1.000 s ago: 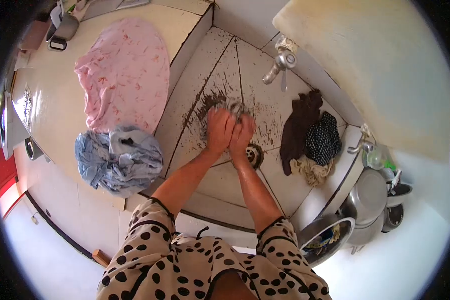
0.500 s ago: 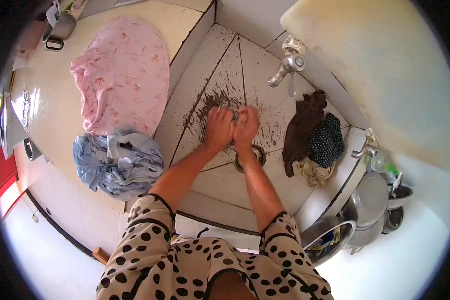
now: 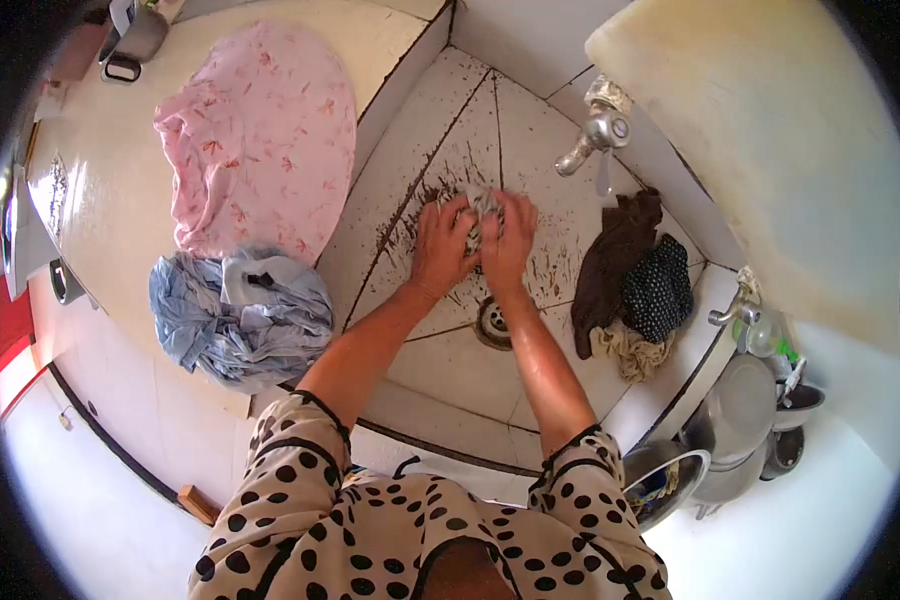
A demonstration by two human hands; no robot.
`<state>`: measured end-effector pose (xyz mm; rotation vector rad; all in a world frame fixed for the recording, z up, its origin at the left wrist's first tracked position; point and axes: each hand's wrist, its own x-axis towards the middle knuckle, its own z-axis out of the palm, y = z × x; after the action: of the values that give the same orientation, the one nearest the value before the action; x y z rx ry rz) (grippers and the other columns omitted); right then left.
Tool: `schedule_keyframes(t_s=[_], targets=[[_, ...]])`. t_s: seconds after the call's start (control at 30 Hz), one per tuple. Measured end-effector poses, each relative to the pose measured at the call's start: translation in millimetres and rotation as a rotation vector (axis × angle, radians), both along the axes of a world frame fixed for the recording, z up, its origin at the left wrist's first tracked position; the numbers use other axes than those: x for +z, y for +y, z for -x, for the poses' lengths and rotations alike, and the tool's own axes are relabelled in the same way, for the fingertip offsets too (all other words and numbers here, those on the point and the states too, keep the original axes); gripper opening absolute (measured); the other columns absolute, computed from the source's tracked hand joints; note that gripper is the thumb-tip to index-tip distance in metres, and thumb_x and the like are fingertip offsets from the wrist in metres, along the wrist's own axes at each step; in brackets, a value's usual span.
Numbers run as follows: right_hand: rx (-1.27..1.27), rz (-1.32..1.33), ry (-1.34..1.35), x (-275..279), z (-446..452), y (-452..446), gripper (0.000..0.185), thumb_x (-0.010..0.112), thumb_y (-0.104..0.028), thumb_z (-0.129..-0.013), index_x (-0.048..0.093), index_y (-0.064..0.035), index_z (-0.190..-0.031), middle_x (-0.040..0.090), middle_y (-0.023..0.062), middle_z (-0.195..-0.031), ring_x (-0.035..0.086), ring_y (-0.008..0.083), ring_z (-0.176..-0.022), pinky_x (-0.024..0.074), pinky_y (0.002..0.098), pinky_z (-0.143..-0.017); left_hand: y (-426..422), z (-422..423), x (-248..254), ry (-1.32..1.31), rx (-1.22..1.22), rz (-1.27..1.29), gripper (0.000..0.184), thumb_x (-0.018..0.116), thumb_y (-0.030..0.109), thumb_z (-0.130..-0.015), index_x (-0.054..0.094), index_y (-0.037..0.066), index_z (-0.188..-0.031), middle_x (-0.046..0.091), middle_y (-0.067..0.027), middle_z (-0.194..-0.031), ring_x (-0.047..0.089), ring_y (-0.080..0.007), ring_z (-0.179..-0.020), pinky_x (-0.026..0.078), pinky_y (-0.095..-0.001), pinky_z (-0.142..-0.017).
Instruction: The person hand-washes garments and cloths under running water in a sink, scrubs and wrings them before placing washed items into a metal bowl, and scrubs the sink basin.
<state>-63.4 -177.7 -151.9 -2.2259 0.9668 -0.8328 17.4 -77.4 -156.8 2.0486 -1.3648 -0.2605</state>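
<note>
My left hand [image 3: 443, 245] and my right hand [image 3: 507, 240] press side by side on a small bunched cloth [image 3: 485, 207] in the tiled basin. The cloth looks pale with dark markings; most of it is hidden under my fingers, which curl around it from both sides. Dark spots and streaks of dirt surround it on the white tiles [image 3: 460, 110]. Just below my hands lies the round metal drain [image 3: 494, 325]. To the right, a dark brown cloth [image 3: 615, 255], a black dotted cloth [image 3: 657, 290] and a beige cloth [image 3: 632, 355] lie heaped together.
A metal tap [image 3: 595, 140] juts out above the basin, and a second tap [image 3: 735, 308] sits at its right. On the left ledge are a pink floral cloth [image 3: 280, 150] and a crumpled light blue garment [image 3: 240, 325]. Metal pots [image 3: 735, 405] stand at lower right.
My hands have moved slightly apart, so more of the bunched cloth shows between them. The drain is now less covered by my right arm. The view has shifted slightly.
</note>
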Motion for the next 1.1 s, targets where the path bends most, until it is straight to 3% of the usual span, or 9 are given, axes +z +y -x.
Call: schedule_keyframes(t_s=[0.5, 0.57, 0.63, 0.7, 0.8, 0.9, 0.97, 1.07, 1.1], targets=[[0.258, 0.227, 0.289, 33, -1, 16, 0.023, 0.061, -0.023, -0.081, 0.064, -0.0097, -0.1, 0.059, 0.0096, -0.105, 0.052, 0.0318, -0.102, 0.036, 0.0484, -0.092, 7, -4, 11, 0.082, 0.206, -0.277, 0.109, 0.083, 0.035, -0.061, 0.021, 0.002, -0.145, 0.029, -0.021, -0.146, 0.023, -0.0394, -0.137, 0.017, -0.0543, -0.111], [0.332, 0.113, 0.304, 9, 18, 47, 0.022, 0.063, -0.024, -0.081, 0.064, -0.0092, -0.098, 0.06, 0.0094, -0.103, 0.054, 0.0313, -0.097, 0.0383, 0.0483, -0.09, 20, 1, -19, -0.34, 0.103, -0.062, 0.109, 0.081, 0.041, -0.062, 0.024, -0.001, -0.144, 0.024, -0.0198, -0.149, 0.018, -0.0396, -0.139, 0.013, -0.0545, -0.113], [0.17, 0.041, 0.357, -42, 2, 8, 0.017, 0.061, -0.024, -0.083, 0.065, -0.0096, -0.092, 0.061, 0.0091, -0.095, 0.056, 0.0304, -0.091, 0.0399, 0.0458, -0.086, 26, -15, 41, 0.072, -0.099, -0.314, 0.099, 0.075, 0.045, -0.068, 0.029, -0.002, -0.142, 0.019, -0.0189, -0.152, 0.013, -0.0388, -0.141, 0.009, -0.0548, -0.114], [0.024, 0.029, 0.328, -27, -40, -28, 0.015, 0.06, -0.023, -0.085, 0.065, -0.0099, -0.081, 0.062, 0.0075, -0.083, 0.057, 0.0276, -0.083, 0.0403, 0.0418, -0.078, 23, -8, 22, 0.0, -0.036, -0.297, 0.103, 0.078, 0.046, -0.065, 0.028, 0.0, -0.143, 0.014, -0.0162, -0.154, 0.008, -0.0394, -0.142, 0.009, -0.0564, -0.113], [0.062, 0.329, 0.36, 0, -53, -29, 0.021, 0.059, -0.027, -0.087, 0.064, -0.008, -0.096, 0.062, 0.0124, -0.098, 0.057, 0.0326, -0.094, 0.0414, 0.0454, -0.085, 20, -1, 22, -0.037, -0.022, -0.294, 0.101, 0.078, 0.047, -0.065, 0.032, 0.001, -0.141, 0.012, -0.0154, -0.154, 0.007, -0.0381, -0.142, 0.009, -0.0558, -0.114], [0.118, 0.024, 0.446, 10, -38, -13, 0.021, 0.061, -0.027, -0.086, 0.063, -0.0076, -0.094, 0.063, 0.012, -0.099, 0.057, 0.0317, -0.093, 0.0413, 0.0464, -0.085, 22, -4, 22, -0.057, 0.001, -0.293, 0.095, 0.076, 0.048, -0.067, 0.036, 0.002, -0.14, 0.015, -0.0152, -0.154, 0.007, -0.0372, -0.142, 0.008, -0.0548, -0.115], [0.18, 0.384, 0.343, 25, -14, 28, 0.02, 0.06, -0.026, -0.087, 0.062, -0.0071, -0.093, 0.064, 0.0112, -0.095, 0.058, 0.0309, -0.091, 0.0415, 0.0471, -0.084, 21, 5, -6, -0.159, 0.082, -0.16, 0.093, 0.073, 0.049, -0.069, 0.037, 0.003, -0.14, 0.019, -0.015, -0.152, 0.007, -0.0359, -0.143, 0.007, -0.0541, -0.115], [0.214, 0.126, 0.215, -15, -1, 16, 0.022, 0.057, -0.029, -0.087, 0.063, -0.0078, -0.085, 0.063, 0.0094, -0.087, 0.058, 0.0317, -0.085, 0.0437, 0.045, -0.078, 29, 0, 14, -0.024, -0.001, -0.047, 0.089, 0.073, 0.047, -0.069, 0.039, 0.002, -0.138, 0.021, -0.0145, -0.152, 0.009, -0.0364, -0.142, 0.006, -0.0549, -0.115], [0.178, -0.044, 0.5, -10, -16, -9, 0.02, 0.056, -0.027, -0.089, 0.063, -0.0081, -0.089, 0.064, 0.0086, -0.09, 0.058, 0.0313, -0.09, 0.0408, 0.0462, -0.084, 30, -2, 12, -0.043, 0.009, -0.084, 0.088, 0.073, 0.046, -0.069, 0.039, 0.002, -0.138, 0.022, -0.0147, -0.151, 0.01, -0.0367, -0.142, 0.006, -0.0551, -0.115]])
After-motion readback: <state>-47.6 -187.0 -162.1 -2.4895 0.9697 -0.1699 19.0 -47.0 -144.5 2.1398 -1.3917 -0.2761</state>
